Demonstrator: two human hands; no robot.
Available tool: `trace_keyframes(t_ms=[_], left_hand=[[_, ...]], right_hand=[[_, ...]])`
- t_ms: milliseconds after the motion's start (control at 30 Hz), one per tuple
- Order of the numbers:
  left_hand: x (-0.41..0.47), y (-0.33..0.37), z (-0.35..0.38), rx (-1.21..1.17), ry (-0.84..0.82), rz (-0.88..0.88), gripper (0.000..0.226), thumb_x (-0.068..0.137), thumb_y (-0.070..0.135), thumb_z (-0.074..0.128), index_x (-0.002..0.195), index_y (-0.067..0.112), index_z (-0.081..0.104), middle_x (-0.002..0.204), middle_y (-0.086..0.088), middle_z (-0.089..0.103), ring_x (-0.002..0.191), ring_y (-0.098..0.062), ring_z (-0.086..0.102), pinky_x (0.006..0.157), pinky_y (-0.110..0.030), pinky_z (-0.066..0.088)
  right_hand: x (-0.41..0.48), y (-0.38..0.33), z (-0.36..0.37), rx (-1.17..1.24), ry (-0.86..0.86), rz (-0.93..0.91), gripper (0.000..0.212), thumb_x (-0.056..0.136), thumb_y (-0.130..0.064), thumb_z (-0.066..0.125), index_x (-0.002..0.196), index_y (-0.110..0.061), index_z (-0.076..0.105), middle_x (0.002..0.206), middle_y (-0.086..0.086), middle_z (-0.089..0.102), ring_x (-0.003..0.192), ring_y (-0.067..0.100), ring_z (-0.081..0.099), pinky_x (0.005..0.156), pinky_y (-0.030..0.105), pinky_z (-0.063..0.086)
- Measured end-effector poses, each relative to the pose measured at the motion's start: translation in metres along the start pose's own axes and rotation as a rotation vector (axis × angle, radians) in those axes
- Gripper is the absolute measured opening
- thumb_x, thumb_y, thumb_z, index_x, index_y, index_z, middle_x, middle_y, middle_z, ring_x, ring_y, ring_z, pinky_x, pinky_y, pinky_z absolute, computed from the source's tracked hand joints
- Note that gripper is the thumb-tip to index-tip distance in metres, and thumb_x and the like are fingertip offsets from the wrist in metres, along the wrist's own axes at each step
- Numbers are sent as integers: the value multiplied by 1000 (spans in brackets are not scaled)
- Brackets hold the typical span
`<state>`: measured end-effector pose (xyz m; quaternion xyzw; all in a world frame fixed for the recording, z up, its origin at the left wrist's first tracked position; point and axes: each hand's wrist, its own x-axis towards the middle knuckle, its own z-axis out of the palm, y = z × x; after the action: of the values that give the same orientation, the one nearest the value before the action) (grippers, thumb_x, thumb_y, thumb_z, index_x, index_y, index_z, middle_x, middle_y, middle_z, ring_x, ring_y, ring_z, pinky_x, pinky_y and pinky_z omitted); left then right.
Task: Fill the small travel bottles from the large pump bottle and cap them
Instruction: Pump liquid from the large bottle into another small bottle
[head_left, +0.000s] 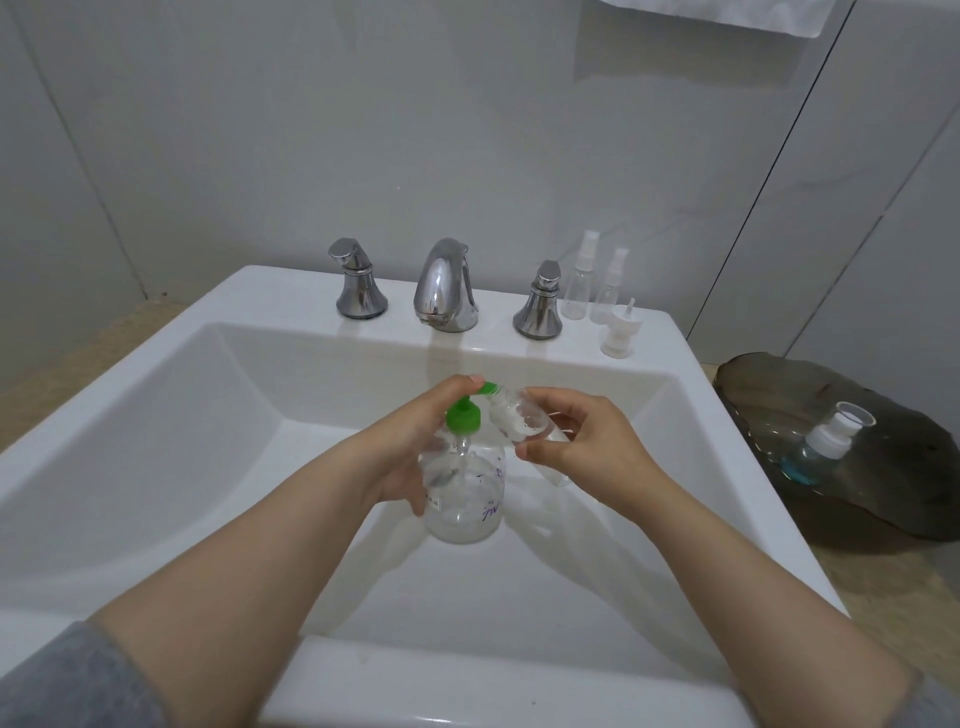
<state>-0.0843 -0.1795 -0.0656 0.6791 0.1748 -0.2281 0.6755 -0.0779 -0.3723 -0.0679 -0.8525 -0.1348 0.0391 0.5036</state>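
Observation:
A large clear pump bottle (467, 499) with a green pump head (464, 413) is held over the white sink basin (218, 431). My left hand (410, 447) wraps round its body, with a fingertip on top of the green pump. My right hand (582, 441) grips a small clear travel bottle (519, 421), tilted with its open mouth against the green nozzle. Two capped small spray bottles (582, 280) (610, 291) stand on the sink ledge at the right, and a loose white spray cap (619, 332) sits in front of them.
A chrome faucet (445, 286) with two chrome handles (358, 280) (540, 301) lines the back ledge. On the counter to the right lies a dark leaf-shaped tray (883, 457) with a blue-liquid bottle (821, 441) in it. Tiled walls close in behind.

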Motion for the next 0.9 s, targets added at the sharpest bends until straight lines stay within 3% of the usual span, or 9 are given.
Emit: trace_keyframes(t_ms=[100,233,467,633,900], left_hand=[[2,1,-2,-5,-8,5,42,86,59,57,113,27,61,112,-6,51,113,-37,52,109,-70,25],[4,0,-3,1,-7,3,47,87,59,56,120,26,60,111,-6,52,127,-43,49,109,-70,25],[6,-5,-2,-20,-7,-37,64,82,68,55,129,25,56,128,-8,54,105,-33,55,113,-64,25],[3,-3,1,-12,-7,-50,73,81,78,46,135,29,46,150,-8,41,129,-37,45,114,-71,10],[6,-4,-1,8,-14,-35,75,72,77,59,130,29,55,135,-8,50,123,-37,52,113,-67,25]], right_hand=[[1,1,0,-11,-8,25,49,73,-7,78,116,-27,68,107,-14,70,95,0,64,81,13,48],[1,2,1,-17,-3,26,50,72,-8,78,117,-28,67,109,-13,69,96,3,64,85,19,49],[0,1,1,-17,9,14,47,72,-9,79,112,-31,68,107,-13,70,93,5,65,91,26,50],[0,-3,1,21,49,-20,49,72,-6,78,104,-41,66,103,-17,70,96,7,66,95,33,51],[1,-2,1,14,42,-22,49,72,-5,78,105,-39,66,104,-17,70,94,6,65,94,30,50]])
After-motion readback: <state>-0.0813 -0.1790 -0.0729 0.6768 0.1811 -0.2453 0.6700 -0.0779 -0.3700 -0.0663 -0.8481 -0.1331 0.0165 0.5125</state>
